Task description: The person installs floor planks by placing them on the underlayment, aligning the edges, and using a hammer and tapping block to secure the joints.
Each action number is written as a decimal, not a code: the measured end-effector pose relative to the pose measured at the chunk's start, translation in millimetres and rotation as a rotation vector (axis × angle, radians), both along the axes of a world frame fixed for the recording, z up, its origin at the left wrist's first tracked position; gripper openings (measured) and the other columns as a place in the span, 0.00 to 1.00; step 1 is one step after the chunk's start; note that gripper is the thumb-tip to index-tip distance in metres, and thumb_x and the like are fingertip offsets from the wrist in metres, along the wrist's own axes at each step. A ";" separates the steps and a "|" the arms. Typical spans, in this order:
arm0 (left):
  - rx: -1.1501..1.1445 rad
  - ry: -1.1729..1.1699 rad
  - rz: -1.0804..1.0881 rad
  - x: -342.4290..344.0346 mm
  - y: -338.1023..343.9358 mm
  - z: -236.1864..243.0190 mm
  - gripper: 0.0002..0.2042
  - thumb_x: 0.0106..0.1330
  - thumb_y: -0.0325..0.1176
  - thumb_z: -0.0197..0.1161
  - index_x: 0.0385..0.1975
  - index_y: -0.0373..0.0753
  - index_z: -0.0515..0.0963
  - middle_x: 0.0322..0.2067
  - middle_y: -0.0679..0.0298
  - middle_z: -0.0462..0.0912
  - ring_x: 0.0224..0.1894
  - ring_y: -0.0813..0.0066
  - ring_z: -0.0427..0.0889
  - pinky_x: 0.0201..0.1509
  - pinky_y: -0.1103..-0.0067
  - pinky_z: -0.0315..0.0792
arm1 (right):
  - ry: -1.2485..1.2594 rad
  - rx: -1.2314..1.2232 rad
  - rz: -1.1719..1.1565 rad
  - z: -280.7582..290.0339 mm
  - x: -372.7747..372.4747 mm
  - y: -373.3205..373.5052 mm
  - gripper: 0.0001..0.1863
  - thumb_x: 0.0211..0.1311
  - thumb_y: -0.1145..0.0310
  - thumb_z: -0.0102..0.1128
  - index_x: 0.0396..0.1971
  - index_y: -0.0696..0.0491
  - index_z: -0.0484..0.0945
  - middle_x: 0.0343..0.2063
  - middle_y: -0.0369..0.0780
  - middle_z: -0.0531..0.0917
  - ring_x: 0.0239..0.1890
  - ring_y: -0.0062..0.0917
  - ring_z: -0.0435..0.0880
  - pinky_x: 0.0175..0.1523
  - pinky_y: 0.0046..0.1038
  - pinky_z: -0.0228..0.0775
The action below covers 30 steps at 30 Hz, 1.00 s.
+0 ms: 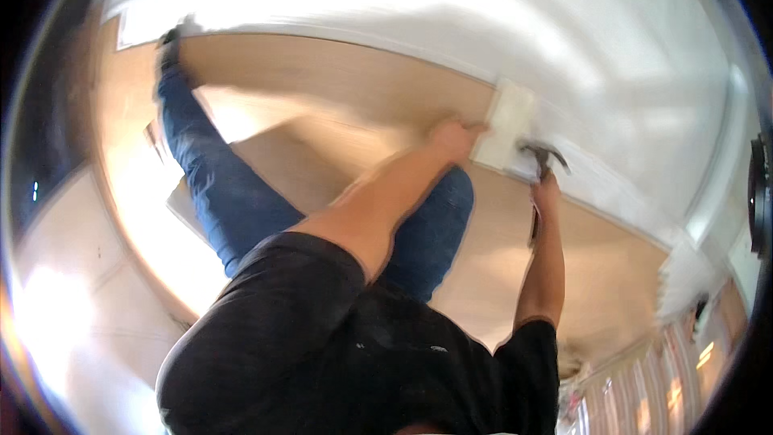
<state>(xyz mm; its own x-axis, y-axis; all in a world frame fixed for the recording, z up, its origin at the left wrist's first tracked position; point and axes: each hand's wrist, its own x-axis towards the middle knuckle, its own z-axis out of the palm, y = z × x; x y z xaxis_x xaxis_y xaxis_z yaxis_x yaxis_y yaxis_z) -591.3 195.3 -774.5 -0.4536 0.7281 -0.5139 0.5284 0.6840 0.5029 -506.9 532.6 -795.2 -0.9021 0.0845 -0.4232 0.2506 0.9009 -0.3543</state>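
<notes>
My right hand point(546, 192) is closed around the handle of a claw hammer point(543, 153), its dark metal head upward. The hammer head is beside a pale cream rectangular block point(506, 122), which lies along the foot of the white wall. At the block's left edge is my left hand point(455, 140), blurred, with at least one finger stretched toward the block. Those fingertips seem to touch its edge, though the smear hides the exact contact. No nail can be made out.
I sit on a tan wood floor point(475, 258), my legs in blue jeans point(217, 169) spread apart. The white wall point(628, 48) runs along the far side. Sunlit patches lie at the left. A striped cloth point(644, 387) shows at the lower right, beside a dark round object point(758, 193) at the right rim.
</notes>
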 end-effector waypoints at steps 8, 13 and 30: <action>0.105 -0.978 1.174 23.2 53.1 23.3 0.41 0.63 0.58 0.67 0.73 0.45 0.63 0.51 0.50 0.83 0.53 0.49 0.83 0.58 0.60 0.76 | -0.175 -0.116 -0.393 -7.7 89.9 65.5 0.13 0.58 0.71 0.53 0.41 0.62 0.70 0.20 0.44 0.75 0.16 0.31 0.76 0.20 0.35 0.69; 0.095 -0.236 0.484 84.4 64.0 -108.7 0.46 0.51 0.63 0.75 0.63 0.33 0.71 0.42 0.49 0.84 0.42 0.53 0.84 0.47 0.63 0.78 | -0.255 -0.097 -0.764 21.7 55.9 -5.9 0.20 0.60 0.69 0.54 0.49 0.65 0.71 0.24 0.48 0.78 0.19 0.35 0.78 0.27 0.42 0.73; 0.258 -0.678 1.080 68.6 71.7 -117.3 0.41 0.60 0.60 0.69 0.65 0.35 0.67 0.27 0.55 0.78 0.35 0.57 0.80 0.39 0.63 0.76 | -0.296 -0.209 -0.500 22.6 54.7 7.3 0.15 0.58 0.71 0.52 0.43 0.63 0.68 0.21 0.43 0.75 0.14 0.31 0.75 0.19 0.37 0.70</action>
<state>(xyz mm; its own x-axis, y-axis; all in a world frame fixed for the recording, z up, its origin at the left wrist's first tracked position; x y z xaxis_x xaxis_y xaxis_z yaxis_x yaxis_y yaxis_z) -522.7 267.1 -891.7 -0.5753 0.2715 -0.7715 -0.6353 0.4457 0.6306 -452.2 540.0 -772.6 -0.6163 0.3553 -0.7028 0.7395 0.5680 -0.3613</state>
